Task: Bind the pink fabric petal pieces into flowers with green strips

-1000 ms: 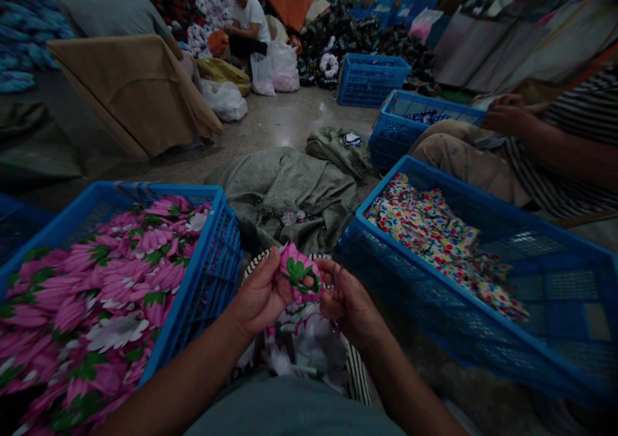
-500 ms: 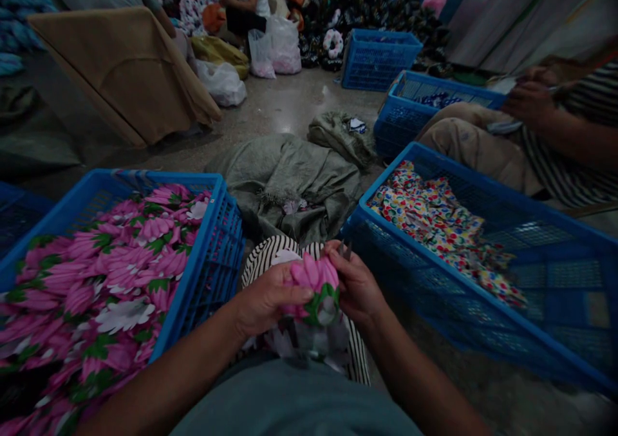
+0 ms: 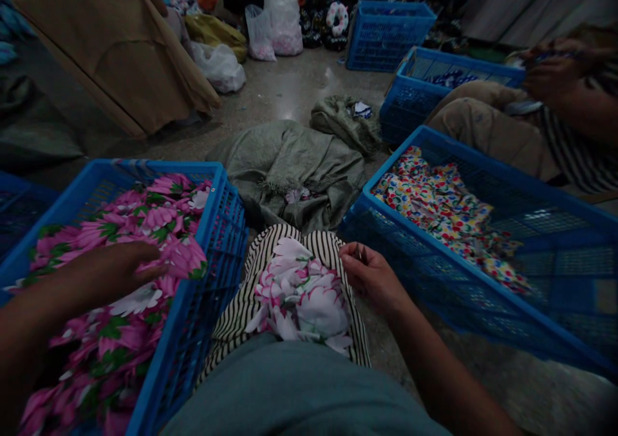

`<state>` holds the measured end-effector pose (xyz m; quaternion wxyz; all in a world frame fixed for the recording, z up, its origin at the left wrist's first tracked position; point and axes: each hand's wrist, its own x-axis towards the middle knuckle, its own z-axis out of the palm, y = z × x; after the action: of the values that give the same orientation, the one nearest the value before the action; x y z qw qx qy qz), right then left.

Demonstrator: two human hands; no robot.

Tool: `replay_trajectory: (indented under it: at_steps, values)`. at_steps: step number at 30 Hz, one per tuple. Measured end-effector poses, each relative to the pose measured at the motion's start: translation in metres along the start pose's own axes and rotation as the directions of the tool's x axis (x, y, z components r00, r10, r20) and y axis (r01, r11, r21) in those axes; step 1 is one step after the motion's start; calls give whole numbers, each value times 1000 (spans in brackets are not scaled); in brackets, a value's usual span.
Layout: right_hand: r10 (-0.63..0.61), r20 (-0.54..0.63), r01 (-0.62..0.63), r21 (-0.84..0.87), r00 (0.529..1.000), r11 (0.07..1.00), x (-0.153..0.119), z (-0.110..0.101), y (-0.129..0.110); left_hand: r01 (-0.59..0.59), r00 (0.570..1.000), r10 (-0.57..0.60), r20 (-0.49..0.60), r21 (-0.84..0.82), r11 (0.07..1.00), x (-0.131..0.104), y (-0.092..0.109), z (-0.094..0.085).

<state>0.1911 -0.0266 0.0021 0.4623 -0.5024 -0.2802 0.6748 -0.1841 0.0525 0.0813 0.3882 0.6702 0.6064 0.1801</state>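
Observation:
My left hand (image 3: 128, 262) is stretched over the left blue crate, fingers straight and thumb apart. Just beyond its fingertips is a pink and green flower-shaped fabric piece (image 3: 183, 255), near the crate's inner rim. Many similar pieces (image 3: 111, 326) fill that crate, some with white sides up. To the right of my lap, my right hand (image 3: 369, 272) is closed on small thread snips (image 3: 358, 252), of which only a bit of dark metal shows. On my striped lap lies a heap of white and pink petal-shaped fabric pieces (image 3: 304, 294).
The left blue crate (image 3: 219, 185) stands beside my leg. At right, another blue crate (image 3: 483, 146) holds colourful patterned fabric (image 3: 434, 204). A grey-green sack (image 3: 294, 159) lies ahead on the floor. A co-worker in striped clothing (image 3: 574, 140) sits at right; a brown-covered chair back (image 3: 111, 56) is at left.
My left hand has moved from my lap to above the left crate, and the pink flower piece has left my lap with it. My right hand has shifted slightly right. The view has tilted down.

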Motion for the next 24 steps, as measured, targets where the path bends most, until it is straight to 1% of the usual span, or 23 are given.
replay_trajectory:
  at_steps: [1,2,3,4,5,6,7,8,9,10,11,12,13,15,16,17,18,19,20,21,22,23,24]
  values:
    - [11,5,-11,-18,1000,1000,0,-1,1,-110,994,108,23,239,965,-1,-2,8]
    - [11,4,-11,-22,1000,1000,0,0,1,-248,969,227,101,368,896,-3,1,22]
    - [1,-1,-1,-16,1000,1000,2,2,2,-387,921,344,180,360,849,-6,7,43]
    - [-13,-5,13,-5,1000,1000,4,5,2,-518,852,449,270,312,796,-9,15,68]
    - [-26,-8,26,3,1000,1000,6,9,2,-629,767,528,364,266,730,-11,24,94]
    - [-37,-7,37,8,999,999,7,11,1,-736,664,611,432,234,635,-12,32,120]
    - [-44,-2,44,8,999,999,8,13,1,-830,551,693,465,226,510,-13,38,144]
    - [-47,3,47,6,999,999,7,13,0,-882,470,740,481,238,406,-12,42,163]
    - [-43,1,43,2,999,999,7,12,0,-912,409,775,482,241,332,-11,43,177]
    - [-35,-7,35,-1,999,999,5,10,1,-928,368,801,472,239,285,-9,42,186]
    - [-23,-21,23,-4,1000,1000,3,7,1,-935,350,820,452,231,271,-6,40,190]
    - [-12,-40,12,-5,999,1000,1,3,2,-936,349,836,423,210,284,-4,39,190]
    - [-4,-58,4,-10,998,1000,-1,0,4,-932,363,845,394,176,318,-3,40,186]
    - [-3,-75,1,-29,997,1000,-5,-4,7,-899,428,837,341,68,432,-1,46,173]
    - [-9,-66,7,-38,998,999,-7,-5,9,-865,477,822,313,0,502,-1,51,166]
    - [-20,-40,18,-45,999,999,-8,-4,10,-811,542,791,284,-70,581,-2,57,160]
    - [-36,-4,36,-50,999,998,-10,-3,10,-733,626,739,250,-135,667,-3,63,155]
    - [-61,33,62,-55,998,997,-11,0,11,-629,722,659,210,-196,752,-5,69,151]
    - [-94,66,98,-65,993,993,-12,4,11,-499,819,548,170,-261,826,-7,73,149]
    - [-131,94,139,-82,987,987,-13,8,10,-343,901,409,147,-335,877,-10,77,149]
    - [-164,114,176,-101,980,979,-13,13,10,-176,953,261,155,-419,891,-12,78,151]
    - [-188,119,202,-116,975,972,-13,18,10,-18,972,133,192,-508,861,-15,79,154]
    - [-199,109,212,-123,974,969,-13,22,10,116,968,43,246,-596,795,-17,79,157]
